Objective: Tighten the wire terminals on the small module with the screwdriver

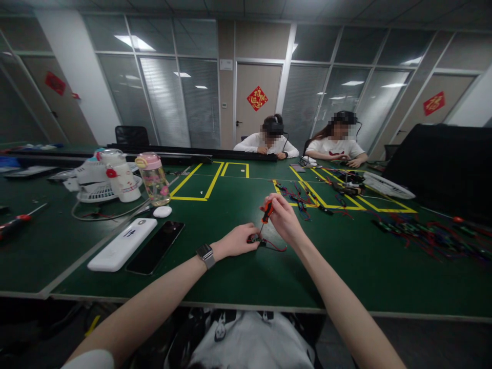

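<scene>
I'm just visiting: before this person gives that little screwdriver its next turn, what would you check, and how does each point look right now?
1. Right hand grips the orange-handled screwdriver: ok, fingers closed round the handle.
2. Left hand steadies the small wired part on the green table: ok, fingertips rest on it.
3. Screwdriver tip seated in a screw: cannot tell, too small to see.
4. Red wires clear of the tip: cannot tell; they loop just right of the part.
5. Black phone and white power bank out of the way: ok, they lie apart, left of the left forearm.
</scene>
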Available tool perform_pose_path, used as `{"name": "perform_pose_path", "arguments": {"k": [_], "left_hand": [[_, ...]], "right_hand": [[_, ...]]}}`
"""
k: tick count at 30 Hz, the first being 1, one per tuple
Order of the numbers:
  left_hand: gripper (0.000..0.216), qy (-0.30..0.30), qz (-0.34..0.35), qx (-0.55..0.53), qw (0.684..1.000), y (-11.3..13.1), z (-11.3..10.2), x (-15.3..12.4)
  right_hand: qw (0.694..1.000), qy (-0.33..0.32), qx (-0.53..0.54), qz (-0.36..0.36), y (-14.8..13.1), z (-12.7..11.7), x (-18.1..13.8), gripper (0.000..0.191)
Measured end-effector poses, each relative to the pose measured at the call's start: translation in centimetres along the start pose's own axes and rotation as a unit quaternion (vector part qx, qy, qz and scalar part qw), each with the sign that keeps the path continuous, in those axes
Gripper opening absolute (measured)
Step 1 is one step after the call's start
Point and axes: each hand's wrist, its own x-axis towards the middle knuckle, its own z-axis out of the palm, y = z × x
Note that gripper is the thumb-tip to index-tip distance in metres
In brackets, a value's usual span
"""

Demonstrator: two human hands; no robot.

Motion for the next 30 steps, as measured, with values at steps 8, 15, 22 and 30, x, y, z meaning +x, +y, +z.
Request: {"name": "perform_pose_path", "arguments": {"k": [8, 15, 22, 30], "left_hand": [[0.014, -0.008, -0.010, 0.004, 1.000, 0.0, 0.0, 0.1], [0.014, -0.005, -0.004, 0.005, 1.000, 0.2, -0.1, 0.1], [0.015, 0.003, -0.001, 0.011, 1.000, -0.1, 0.2, 0.1], [0.015, -0.002, -0.001, 0.007, 1.000, -0.1, 0.1, 0.0]], "right_hand": [[0.995, -0.080, 0.042, 0.040, 0.0, 0.5, -0.4, 0.021], [1.000, -0.013, 0.017, 0.000, 0.5, 0.1, 0.0, 0.023], [0.999, -0.029, -0.014, 0.012, 0.4, -0.4, 0.0, 0.023], [1.000, -0.011, -0.008, -0.006, 0.3, 0.1, 0.0, 0.025]]}}
